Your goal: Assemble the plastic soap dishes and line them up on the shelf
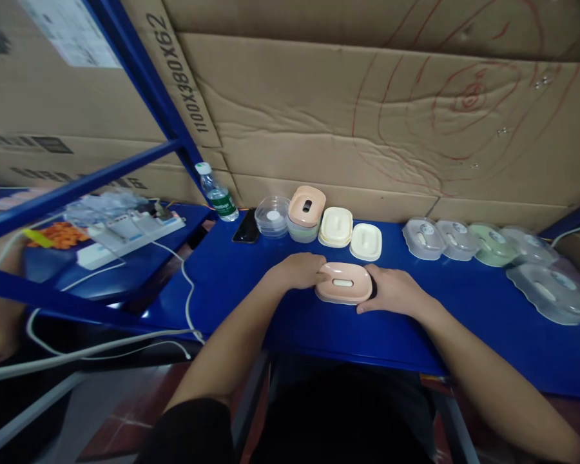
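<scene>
On the blue table in front of me lies a shallow pink dish point(344, 294), rounded like a soap dish, with a slot in its middle. A white ridge shows through that slot, and a pale rim peeks out under the dish. My left hand point(303, 270) grips its left edge, fingers bent and pressed together over the rim. Around the right end wraps my right hand point(391, 290), thumb at the near corner. Just behind are a cream lid-like piece point(366, 242) with a raised ridge and a stack of cream pieces point(336, 227).
Farther back stand pink slotted dishes point(307, 205), clear round-cornered covers point(272, 225), a phone point(246, 227) and a water bottle point(218, 196). Several lidded boxes point(423, 240) line the right. At left are a blue frame point(101, 180), a power strip point(130, 240) and another person's arm point(2, 303).
</scene>
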Tool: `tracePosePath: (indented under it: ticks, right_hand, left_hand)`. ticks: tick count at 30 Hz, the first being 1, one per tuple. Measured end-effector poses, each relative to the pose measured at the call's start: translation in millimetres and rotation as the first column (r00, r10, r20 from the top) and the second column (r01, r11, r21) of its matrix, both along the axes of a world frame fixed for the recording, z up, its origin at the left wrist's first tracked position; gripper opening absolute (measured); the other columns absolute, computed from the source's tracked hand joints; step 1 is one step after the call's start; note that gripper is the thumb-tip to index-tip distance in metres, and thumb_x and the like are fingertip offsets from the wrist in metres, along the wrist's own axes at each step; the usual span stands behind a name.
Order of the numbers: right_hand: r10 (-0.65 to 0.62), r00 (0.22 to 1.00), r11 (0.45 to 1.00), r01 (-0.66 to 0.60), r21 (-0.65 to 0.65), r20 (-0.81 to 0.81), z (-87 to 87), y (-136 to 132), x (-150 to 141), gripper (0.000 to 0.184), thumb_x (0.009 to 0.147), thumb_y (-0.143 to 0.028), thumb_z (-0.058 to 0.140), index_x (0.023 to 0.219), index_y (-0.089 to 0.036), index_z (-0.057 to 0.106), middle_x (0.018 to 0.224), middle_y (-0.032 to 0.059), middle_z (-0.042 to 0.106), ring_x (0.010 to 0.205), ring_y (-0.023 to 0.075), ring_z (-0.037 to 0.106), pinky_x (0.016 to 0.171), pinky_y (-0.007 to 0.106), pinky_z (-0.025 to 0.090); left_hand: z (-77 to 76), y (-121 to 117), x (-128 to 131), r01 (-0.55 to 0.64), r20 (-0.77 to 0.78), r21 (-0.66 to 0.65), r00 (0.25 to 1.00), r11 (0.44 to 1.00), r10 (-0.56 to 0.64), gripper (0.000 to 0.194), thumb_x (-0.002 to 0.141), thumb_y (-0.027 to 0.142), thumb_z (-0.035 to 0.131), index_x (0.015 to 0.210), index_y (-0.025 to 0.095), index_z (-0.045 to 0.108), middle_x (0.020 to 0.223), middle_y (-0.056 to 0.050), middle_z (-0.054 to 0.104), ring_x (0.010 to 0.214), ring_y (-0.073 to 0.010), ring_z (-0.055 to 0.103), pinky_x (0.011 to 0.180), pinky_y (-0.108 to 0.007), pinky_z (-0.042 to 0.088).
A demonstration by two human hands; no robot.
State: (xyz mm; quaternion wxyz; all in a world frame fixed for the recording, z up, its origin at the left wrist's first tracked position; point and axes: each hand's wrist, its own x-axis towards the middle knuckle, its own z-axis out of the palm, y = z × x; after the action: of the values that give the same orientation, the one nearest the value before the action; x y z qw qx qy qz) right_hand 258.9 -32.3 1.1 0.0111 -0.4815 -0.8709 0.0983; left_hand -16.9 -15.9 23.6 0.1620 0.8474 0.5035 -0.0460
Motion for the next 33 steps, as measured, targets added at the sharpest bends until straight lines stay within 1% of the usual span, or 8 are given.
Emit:
tracePosePath:
  ticks: [7,12,14,16,18,20,26,33]
  right_hand:
    - [0.037,0.998,0.999,-0.037,0.006,-0.050,-1.7,2,3,0.124,0.064,-0.084,0.075,0.161,-0.019,0.035,0.122,0.0198,0.075,0.107,0.0459,0.073,0.076,0.046,0.054]
    - [0.029,0.998,1.000,-0.029,0.006,-0.056,-4.3,5,5,0.119,0.071,-0.084,0.070,0.164,-0.021,0.030,0.120,0.0182,0.076,0.105,0.0436,0.074,0.076,0.045,0.054]
    - [0.028,0.998,1.000,-0.027,0.008,-0.064,-6.1,6,5,0.117,0.072,-0.083,0.070,0.164,-0.022,0.030,0.123,0.0174,0.076,0.105,0.0429,0.074,0.076,0.045,0.054]
    - [0.030,0.997,1.000,-0.030,0.010,-0.071,-7.6,6,5,0.116,0.072,-0.082,0.070,0.163,-0.023,0.031,0.124,0.0168,0.075,0.105,0.0426,0.074,0.076,0.045,0.054]
    - [0.030,0.997,1.000,-0.030,0.008,-0.069,-8.5,7,6,0.117,0.070,-0.083,0.071,0.163,-0.024,0.031,0.124,0.0166,0.075,0.105,0.0425,0.073,0.077,0.045,0.054]
    - [0.027,0.998,1.000,-0.027,0.003,-0.064,-8.5,7,6,0.121,0.069,-0.084,0.072,0.164,-0.023,0.028,0.123,0.0173,0.075,0.105,0.0425,0.073,0.078,0.045,0.054]
    - [0.007,0.998,1.000,-0.007,-0.003,-0.059,-5.1,8,7,0.090,0.094,-0.073,0.049,0.164,-0.019,0.029,0.109,0.0160,0.078,0.096,0.0378,0.075,0.073,0.040,0.051]
    - [0.023,0.997,1.000,-0.022,0.008,-0.068,-3.4,7,6,0.081,0.100,-0.067,0.043,0.163,-0.018,0.032,0.104,0.0147,0.079,0.091,0.0362,0.075,0.071,0.039,0.050]
  left_hand:
    - [-8.1,2,2,-0.016,0.073,0.052,0.997,0.999,0.012,0.033,0.098,0.049,0.051,0.110,0.022,0.067,0.109,-0.008,0.076,0.103,-0.0280,0.069,0.080,-0.034,0.049]
    - [3.1,5,-10,-0.156,0.310,0.201,0.947,0.967,0.088,0.047,0.097,0.062,0.052,0.111,0.024,0.073,0.095,-0.006,0.077,0.090,-0.0251,0.070,0.074,-0.033,0.048]
    - [11.3,10,-26,-0.314,0.431,0.313,0.888,0.896,0.160,0.041,0.099,0.057,0.052,0.110,0.024,0.075,0.090,-0.005,0.076,0.087,-0.0234,0.069,0.076,-0.033,0.048]
    - [15.5,17,-47,-0.502,0.504,0.459,0.826,0.733,0.251,0.038,0.100,0.049,0.052,0.112,0.022,0.075,0.097,-0.008,0.075,0.096,-0.0254,0.068,0.087,-0.036,0.049]
    - [13.0,26,-69,-0.574,0.503,0.566,0.809,0.592,0.304,0.037,0.097,0.044,0.055,0.116,0.019,0.075,0.115,-0.013,0.071,0.115,-0.0300,0.062,0.103,-0.041,0.044]
    - [5.0,33,-84,-0.627,0.465,0.575,0.779,0.525,0.421,0.036,0.092,0.042,0.061,0.117,0.020,0.076,0.130,-0.016,0.064,0.126,-0.0348,0.055,0.110,-0.046,0.040]
    - [-15.1,41,-89,-0.637,0.304,0.473,0.766,0.608,0.567,0.031,0.095,0.036,0.054,0.110,0.022,0.078,0.152,-0.017,0.051,0.142,-0.0417,0.040,0.114,-0.061,0.031]
    - [-15.3,46,-87,-0.678,0.381,0.441,0.735,0.589,0.561,0.023,0.093,0.034,0.057,0.101,0.024,0.076,0.149,-0.012,0.056,0.142,-0.0371,0.042,0.115,-0.056,0.032]
